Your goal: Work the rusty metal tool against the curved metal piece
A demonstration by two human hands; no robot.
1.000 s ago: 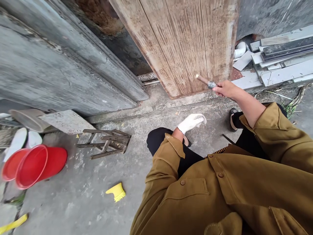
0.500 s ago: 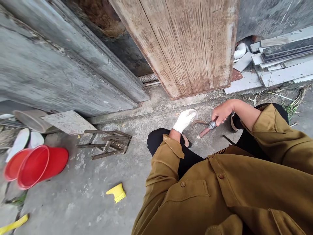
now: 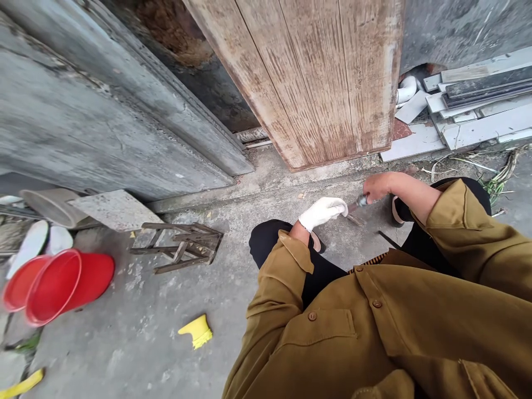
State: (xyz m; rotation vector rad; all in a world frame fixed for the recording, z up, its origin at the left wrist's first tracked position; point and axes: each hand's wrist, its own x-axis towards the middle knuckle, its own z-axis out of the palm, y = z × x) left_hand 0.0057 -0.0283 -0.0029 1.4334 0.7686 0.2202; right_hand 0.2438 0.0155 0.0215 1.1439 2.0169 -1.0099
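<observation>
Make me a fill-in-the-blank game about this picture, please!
1. The left hand wears a glove coloured ____.
2. The bare hand gripping a tool is the person's ____ one.
3. The boot-shaped thing on the ground is coloured ____.
4. The tall brown panel ahead looks made of ____.

Missing words: white; right; yellow; wood.

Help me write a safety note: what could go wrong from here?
1. The white-gloved left hand is right by the end of the brown hand tool with silvery wrapping, so a slip might catch its fingers.
2. The bare right hand grips the tool without a glove; if the wrapping is rough, it could scratch.
3. The tool is between the person's partly hidden feet; dropped, it might hit one.
</observation>
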